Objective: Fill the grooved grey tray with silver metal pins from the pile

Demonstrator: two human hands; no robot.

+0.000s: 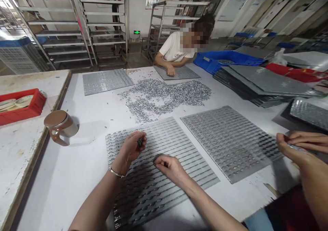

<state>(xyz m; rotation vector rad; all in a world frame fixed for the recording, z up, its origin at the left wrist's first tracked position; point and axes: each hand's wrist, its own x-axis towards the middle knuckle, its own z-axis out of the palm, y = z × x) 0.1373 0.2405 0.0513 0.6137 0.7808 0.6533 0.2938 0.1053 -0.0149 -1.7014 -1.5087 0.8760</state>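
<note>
My left hand (133, 146), with a thin bracelet on the wrist, is curled shut on a few small metal pieces above a grey slotted tray (164, 135) lying flat before me. My right hand (167, 166) rests on the same tray with its fingers pinched together at a slot; what they hold is too small to make out. A loose pile of small shiny metal pieces (166, 96) is spread on the white table (89, 121) just beyond the tray. A second slotted tray (228, 138), mostly filled, lies to the right.
A brown lidded mug (60, 126) lies at the left. A co-worker's hands (297, 145) are at the right edge. Another person (179, 48) sits across at a tray (179, 73). A further tray (106, 81), stacked trays (258, 84), blue (222, 60) and red bins (22, 108) surround.
</note>
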